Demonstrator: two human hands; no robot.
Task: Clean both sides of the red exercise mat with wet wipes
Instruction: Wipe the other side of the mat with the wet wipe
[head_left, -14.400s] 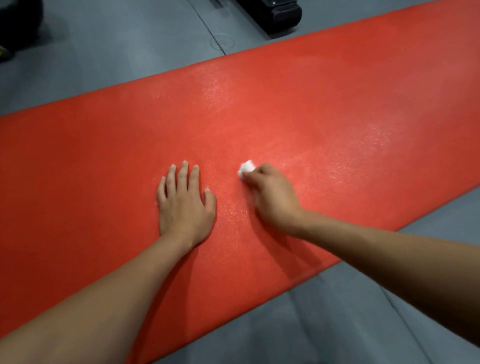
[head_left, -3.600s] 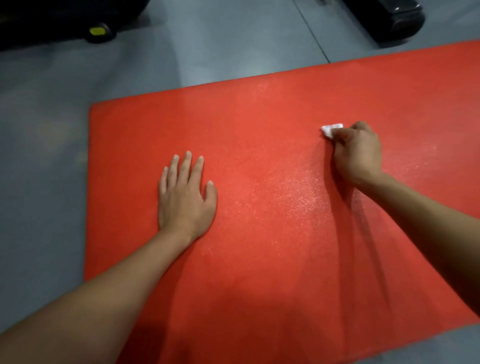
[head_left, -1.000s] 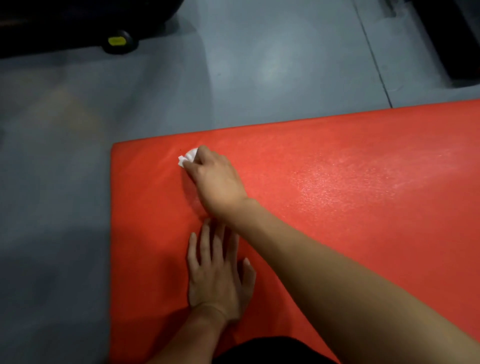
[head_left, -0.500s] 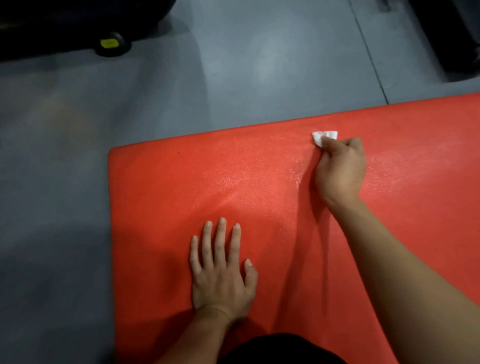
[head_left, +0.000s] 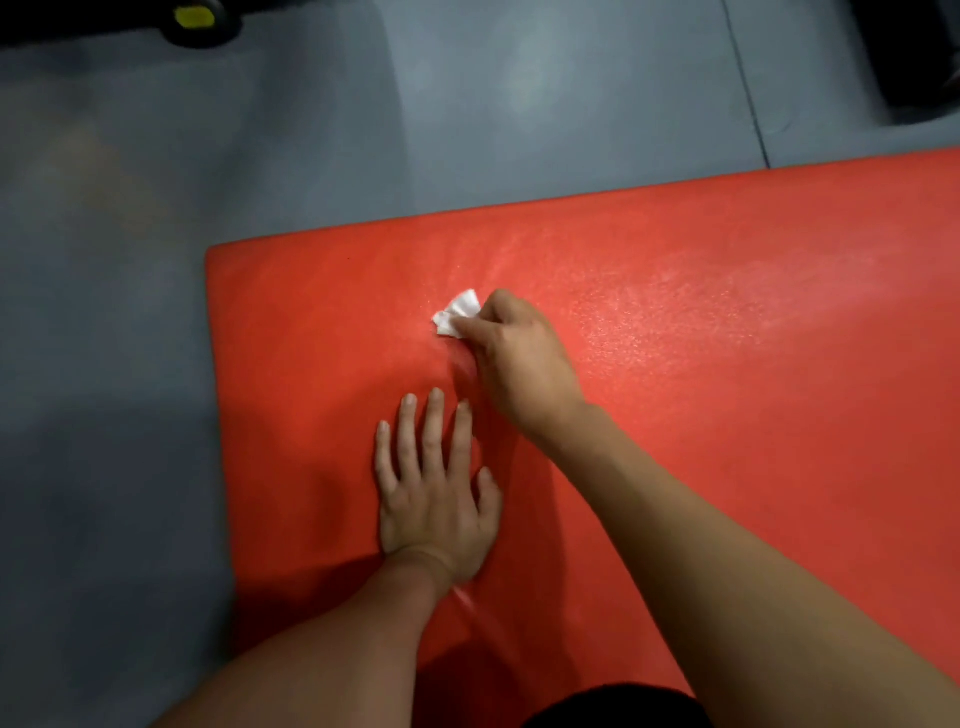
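The red exercise mat (head_left: 727, 415) lies flat on the grey floor, its left end and far-left corner in view. My right hand (head_left: 519, 358) presses a small crumpled white wet wipe (head_left: 457, 313) onto the mat a little right of that end. A damp sheen covers the mat to the right of the wipe. My left hand (head_left: 434, 493) rests flat on the mat, palm down with fingers spread, just below the right hand.
Grey floor (head_left: 104, 364) surrounds the mat on the left and far side. Dark equipment with a yellow part (head_left: 195, 18) sits at the top left, and another dark object (head_left: 914, 57) at the top right. A dark piece of clothing (head_left: 618, 709) shows at the bottom edge.
My right hand swept the wipe from the far-left corner out to the right, and has now come back leftward towards the middle. My left hand stayed planted.
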